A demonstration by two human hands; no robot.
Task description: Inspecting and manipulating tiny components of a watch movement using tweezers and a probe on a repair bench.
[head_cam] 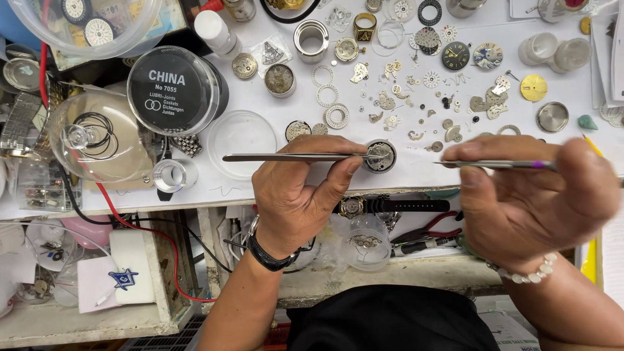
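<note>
A small round silver watch movement (379,156), its fine metal parts exposed, sits on the white tabletop (416,172) between both hands. The left hand (299,195) pinches long steel tweezers (292,157) at it; the right hand (533,195) pinches a thin purple-banded tool (500,165). Far left stands a round clear container with a black, white-lettered lid (173,91).

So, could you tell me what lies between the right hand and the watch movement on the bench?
In the head view, only bare white bench top lies between the right hand and the watch movement; small loose parts lie just above.
</note>
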